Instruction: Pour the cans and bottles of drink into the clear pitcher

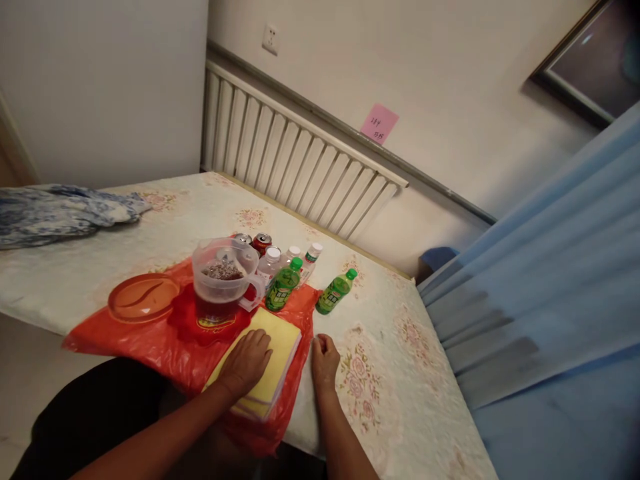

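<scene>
My left hand point(247, 360) lies flat, fingers stretched, on a stack of yellow sheets point(280, 333); whether they are paper or cloth I cannot tell. Under the stack spreads a red plastic bag point(140, 347). My right hand point(325, 357) rests on the tablecloth just right of the bag, its fingers curled in and nothing visible in them. Beyond my left hand, a clear plastic jug point(225, 293) with dark liquid stands on a red scalloped tray point(183, 320). One green-capped bottle point(283, 287) is beside the jug; another green bottle point(336, 293) stands beyond my right hand.
An orange lid point(145, 298) lies left of the jug. Behind it are drink cans point(261, 243) and clear white-capped bottles point(311, 263). Blue-and-white fabric point(65, 213) lies at the table's far left. A radiator point(295, 153) lines the wall; a blue curtain point(540, 267) hangs right.
</scene>
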Action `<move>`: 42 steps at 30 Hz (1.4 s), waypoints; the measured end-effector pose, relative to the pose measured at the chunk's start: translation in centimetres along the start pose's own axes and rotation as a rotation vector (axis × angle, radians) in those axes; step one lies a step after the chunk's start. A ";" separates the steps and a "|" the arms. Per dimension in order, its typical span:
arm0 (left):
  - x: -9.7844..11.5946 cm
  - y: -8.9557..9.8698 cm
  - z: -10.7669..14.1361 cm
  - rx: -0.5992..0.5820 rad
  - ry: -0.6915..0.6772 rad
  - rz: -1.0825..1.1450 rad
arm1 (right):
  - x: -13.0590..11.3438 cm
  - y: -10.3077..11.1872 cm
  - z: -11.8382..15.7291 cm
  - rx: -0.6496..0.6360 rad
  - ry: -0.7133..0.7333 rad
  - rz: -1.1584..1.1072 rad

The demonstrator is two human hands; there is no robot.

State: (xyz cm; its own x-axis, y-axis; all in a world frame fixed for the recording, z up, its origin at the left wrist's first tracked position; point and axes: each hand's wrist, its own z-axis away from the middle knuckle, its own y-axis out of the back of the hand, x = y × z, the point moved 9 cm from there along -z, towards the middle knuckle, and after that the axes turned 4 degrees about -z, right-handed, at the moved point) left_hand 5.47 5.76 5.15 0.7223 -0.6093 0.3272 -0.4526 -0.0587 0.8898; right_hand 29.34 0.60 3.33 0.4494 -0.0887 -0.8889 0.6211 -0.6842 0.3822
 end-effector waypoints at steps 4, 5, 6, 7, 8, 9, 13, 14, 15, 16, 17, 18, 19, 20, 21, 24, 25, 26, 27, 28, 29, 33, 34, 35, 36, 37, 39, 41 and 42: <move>-0.1 -0.1 0.2 -0.045 0.024 0.033 | -0.6 -0.2 -0.3 0.008 0.030 0.035; -0.2 -0.2 0.2 -0.065 0.036 0.041 | -0.6 -0.2 -0.3 0.008 0.036 0.040; -0.2 -0.2 0.2 -0.086 0.049 0.048 | -0.7 -0.3 -0.3 0.007 0.041 0.045; -0.2 -0.2 0.0 -0.104 0.061 0.055 | -0.7 -0.3 -0.3 0.005 0.046 0.051; -0.2 -0.1 -0.1 -0.117 0.069 0.063 | -0.7 -0.3 -0.3 0.002 0.051 0.057; -0.1 0.1 -0.4 -0.126 0.074 0.072 | -0.8 -0.4 -0.3 -0.001 0.056 0.063; 0.4 0.6 -1.8 -0.168 0.074 0.142 | -0.9 -0.4 -0.3 -0.006 0.070 0.103; 0.6 0.6 -2.2 -0.188 0.061 0.174 | -1.0 -0.5 -0.3 -0.007 0.067 0.115; 0.8 0.6 -2.6 -0.209 0.042 0.210 | -1.0 -0.5 -0.2 -0.009 0.065 0.127; 1.0 0.5 -2.9 -0.228 0.015 0.250 | -1.1 -0.5 -0.2 -0.011 0.063 0.137; 1.2 0.4 -3.2 -0.240 -0.013 0.291 | -1.2 -0.5 -0.2 -0.013 0.065 0.144; 1.3 0.3 -3.4 -0.247 -0.039 0.331 | -1.3 -0.5 -0.2 -0.013 0.068 0.150; 1.3 0.1 -3.5 -0.245 -0.056 0.370 | -1.4 -0.5 -0.2 -0.012 0.071 0.154; 1.3 0.0 -3.6 -0.238 -0.062 0.408 | -1.5 -0.5 -0.1 -0.011 0.073 0.160; 1.1 -0.1 -3.6 -0.227 -0.058 0.446 | -1.5 -0.4 -0.1 -0.008 0.071 0.167; 0.4 -0.4 -3.7 -0.197 -0.025 0.550 | -1.5 -0.4 -0.1 -0.001 0.058 0.183; 0.2 -0.4 -3.7 -0.191 -0.017 0.582 | -1.5 -0.4 -0.1 -0.002 0.054 0.183; 0.0 -0.4 -3.7 -0.186 -0.012 0.612 | -1.5 -0.3 0.0 -0.004 0.049 0.178; -0.2 -0.3 -3.8 -0.179 -0.004 0.637 | -1.5 -0.3 0.1 -0.004 0.044 0.169; -0.4 -0.2 -3.9 -0.174 0.003 0.658 | -1.5 -0.2 0.1 -0.003 0.037 0.159; -0.6 -0.1 -3.9 -0.167 0.010 0.674 | -1.6 -0.1 0.2 0.003 0.029 0.148; -1.0 0.2 -3.9 -0.148 0.017 0.680 | -3.1 0.4 -0.6 0.072 0.012 0.100; -1.0 0.2 -3.8 -0.146 0.015 0.678 | -3.9 0.2 -1.2 0.091 0.020 0.082; -1.1 0.1 -3.7 -0.142 0.015 0.677 | -5.1 -0.1 -1.8 0.100 0.034 0.064; -1.1 0.0 -3.7 -0.136 0.015 0.679 | -6.4 -0.7 -2.5 0.099 0.061 0.037; -1.1 -0.2 -3.6 -0.127 0.017 0.682 | -7.9 -1.4 -3.3 0.094 0.089 0.002; -1.2 -0.5 -3.5 -0.099 0.021 0.691 | -10.9 -3.3 -5.0 0.053 0.139 -0.032; -1.5 -0.8 -3.4 -0.065 0.032 0.705 | -13.6 -5.4 -6.3 0.007 0.182 -0.022; -1.6 -1.0 -3.4 -0.049 0.039 0.714 | -14.7 -6.3 -6.8 -0.010 0.201 -0.004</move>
State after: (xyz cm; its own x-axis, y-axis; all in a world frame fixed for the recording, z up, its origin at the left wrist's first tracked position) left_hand 6.55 9.48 4.80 0.2769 -0.4565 0.8455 -0.7984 0.3803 0.4668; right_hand 23.20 11.11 15.71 0.5657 0.0608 -0.8223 0.6290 -0.6767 0.3827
